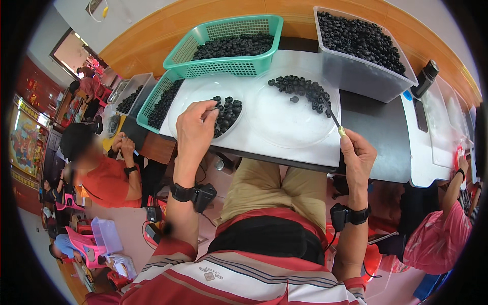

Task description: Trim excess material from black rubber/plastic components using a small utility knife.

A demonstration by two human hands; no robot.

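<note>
rings [300,87]: matt black rubber | basket [229,63]: green plastic mesh | tray [290,122]: clear glossy plastic

This looks like a small sorting or assembly workshop. Green baskets [229,43] and a grey tub [361,66] brim with small black rings [300,89], and other people sit working at neighbouring tables [437,132], though they're blurred.
</note>
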